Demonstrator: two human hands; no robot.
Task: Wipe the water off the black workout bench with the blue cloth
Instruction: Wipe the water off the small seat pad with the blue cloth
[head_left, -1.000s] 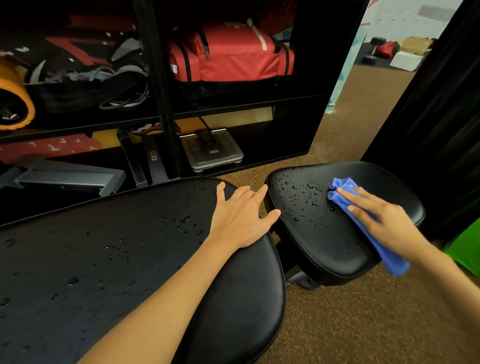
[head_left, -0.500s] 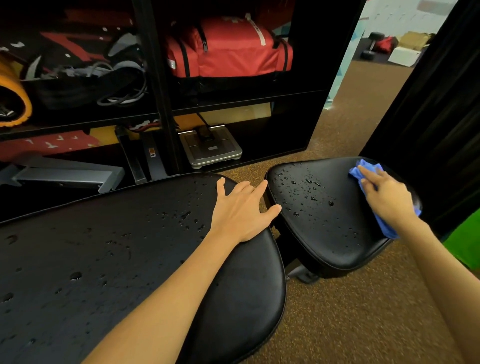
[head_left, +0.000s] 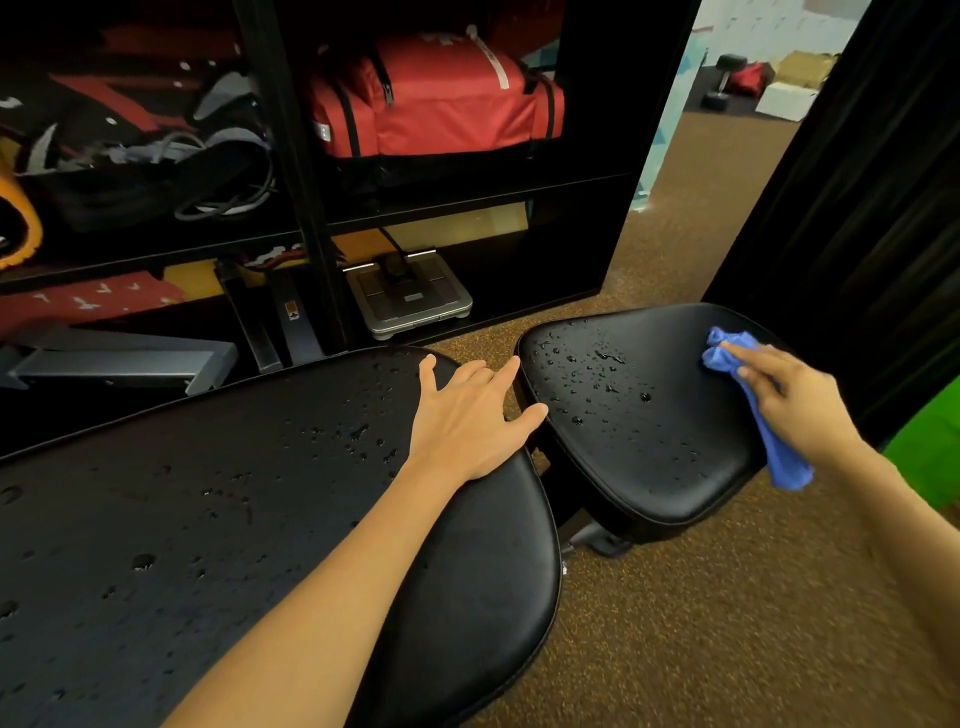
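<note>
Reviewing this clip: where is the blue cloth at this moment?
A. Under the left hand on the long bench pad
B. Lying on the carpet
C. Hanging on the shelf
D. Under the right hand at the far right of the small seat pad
D: the right hand presses the blue cloth onto the small seat pad, while the left hand rests bare on the long bench pad.

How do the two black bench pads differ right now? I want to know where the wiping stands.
The small seat pad has the blue cloth pressed on its right side by the right hand; the long back pad has only the bare left hand flat on it. The seat pad's droplets sit mostly on its left half; the long back pad's spread across most of its top. Both are glossy black and wet.
</note>
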